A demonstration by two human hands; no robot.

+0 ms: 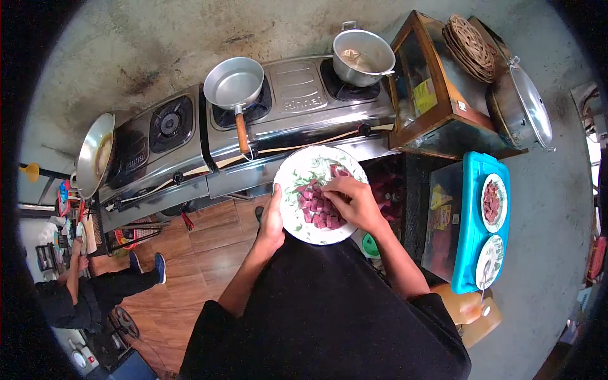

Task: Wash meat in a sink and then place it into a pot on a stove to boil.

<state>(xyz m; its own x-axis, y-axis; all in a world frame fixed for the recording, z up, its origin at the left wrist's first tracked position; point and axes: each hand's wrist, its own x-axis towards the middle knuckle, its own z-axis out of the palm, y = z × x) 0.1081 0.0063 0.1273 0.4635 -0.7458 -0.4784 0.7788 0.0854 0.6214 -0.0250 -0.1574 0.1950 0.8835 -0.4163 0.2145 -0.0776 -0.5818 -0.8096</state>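
Observation:
My left hand (pixel 272 216) grips the left rim of a white plate (pixel 290 178) with a green leaf pattern, held up in front of me. Diced reddish-purple pieces (pixel 319 209) lie on its middle and lower part, and a smaller group sits near the upper right. Over the plate, the bent fingers of my right hand (pixel 351 202) touch or hover at the diced pieces; whether a piece is pinched between them is hidden. Beyond the plate, a saucepan (pixel 233 83) with a wooden handle stands on a gas stove (pixel 299 90).
A pot (pixel 363 57) stands on the right burner, a wok (pixel 96 154) at the far left. Right are a wood-framed glass cabinet (pixel 444 107) and a turquoise-lidded box (pixel 468 209) bearing a plate of reddish pieces (pixel 494 202) and another plate (pixel 489 261). Another person (pixel 71 299) is at the left.

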